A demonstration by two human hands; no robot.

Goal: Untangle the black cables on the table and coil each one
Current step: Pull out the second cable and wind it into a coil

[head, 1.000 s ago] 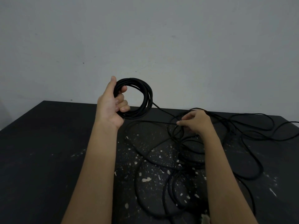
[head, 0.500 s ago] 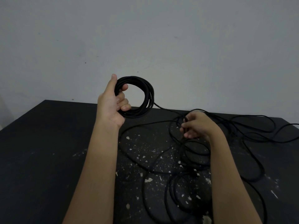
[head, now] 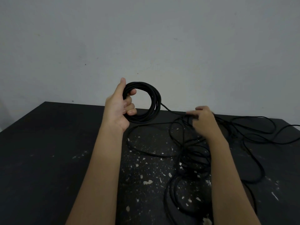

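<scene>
My left hand (head: 119, 106) grips a round coil of black cable (head: 154, 101), held upright above the far edge of the table. One strand leaves the coil's right side and runs down to my right hand (head: 203, 120), which pinches it over a tangle of black cables (head: 193, 153). The tangle lies in loose loops across the right half of the dark table (head: 48, 151) and partly under my right forearm.
More loose cable loops (head: 259, 132) trail toward the table's right edge. The tabletop is black with white paint flecks in the middle. A plain grey wall stands right behind the table.
My right hand has lifted slightly and moved toward the far edge, drawing the strand with it. The left hand and coil stay almost still.
</scene>
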